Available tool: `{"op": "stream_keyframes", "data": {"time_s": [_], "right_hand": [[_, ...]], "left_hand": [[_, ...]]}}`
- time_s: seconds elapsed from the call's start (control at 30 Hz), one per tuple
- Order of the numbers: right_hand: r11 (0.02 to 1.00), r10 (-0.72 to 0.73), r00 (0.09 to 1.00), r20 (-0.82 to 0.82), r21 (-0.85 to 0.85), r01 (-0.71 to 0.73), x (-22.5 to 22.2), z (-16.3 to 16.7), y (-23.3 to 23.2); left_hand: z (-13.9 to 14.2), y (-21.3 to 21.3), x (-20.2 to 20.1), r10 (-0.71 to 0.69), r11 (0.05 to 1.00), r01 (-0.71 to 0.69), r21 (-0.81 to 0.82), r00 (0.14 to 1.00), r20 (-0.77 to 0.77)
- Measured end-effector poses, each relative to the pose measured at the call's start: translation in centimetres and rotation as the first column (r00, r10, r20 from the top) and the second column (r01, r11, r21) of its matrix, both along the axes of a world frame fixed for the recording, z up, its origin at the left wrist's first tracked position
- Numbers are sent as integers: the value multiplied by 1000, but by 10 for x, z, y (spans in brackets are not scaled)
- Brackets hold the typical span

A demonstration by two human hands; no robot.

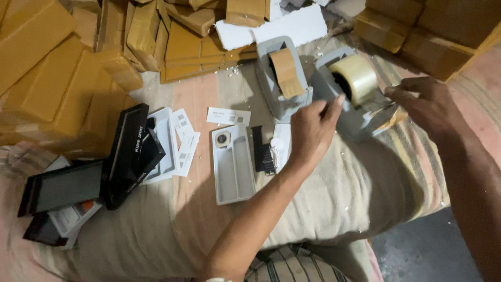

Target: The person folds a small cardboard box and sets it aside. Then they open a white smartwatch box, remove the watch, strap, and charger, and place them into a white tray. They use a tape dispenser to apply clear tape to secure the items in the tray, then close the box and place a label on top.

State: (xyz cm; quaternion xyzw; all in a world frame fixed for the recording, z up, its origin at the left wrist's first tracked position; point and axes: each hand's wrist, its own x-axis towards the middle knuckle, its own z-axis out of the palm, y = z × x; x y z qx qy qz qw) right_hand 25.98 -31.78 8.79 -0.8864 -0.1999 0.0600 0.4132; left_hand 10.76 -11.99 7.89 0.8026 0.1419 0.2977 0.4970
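Note:
My left hand (311,130) rests on the near side of a grey tape dispenser (360,121) that carries a roll of clear tape (356,77). My right hand (425,102) pinches at the dispenser's right end, where the tape comes off; the strip itself is too thin to make out. Left of it stands a second grey dispenser (276,89) with a roll of brown tape (286,72). A white insert tray (232,167) holding a small watch body (223,139) lies nearer me, with a black strap (260,151) beside it.
Black box lids and trays (128,154) and white paper slips (228,116) lie at the left on a beige cloth (334,203). Stacks of brown cardboard boxes (47,78) ring the back and left. White foam pieces (276,26) lie behind the dispensers. Dark floor (422,250) shows at lower right.

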Motion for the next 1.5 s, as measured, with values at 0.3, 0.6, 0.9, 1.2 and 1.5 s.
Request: {"op": "stream_keyframes", "data": {"time_s": [0.3, 0.6, 0.9, 1.2, 1.5], "right_hand": [[989, -27, 933, -358, -147, -28, 25, 3, 7], [965, -40, 990, -137, -262, 3, 21, 47, 25], [997, -71, 948, -311, -64, 54, -22, 40, -3], [996, -59, 954, -293, 51, 78, -24, 44, -21], [968, -16, 959, -282, 237, 86, -63, 30, -29]], "left_hand": [[-32, 5, 100, -65, 962, 56, -268, 998, -25], [-45, 13, 121, -163, 615, 31, -788, 983, -88], [-46, -1, 94, -194, 831, 117, -543, 977, -86], [-51, -7, 83, -162, 935, 161, -315, 986, 22], [-60, -9, 78, -165, 951, 156, -268, 986, -13]]}}
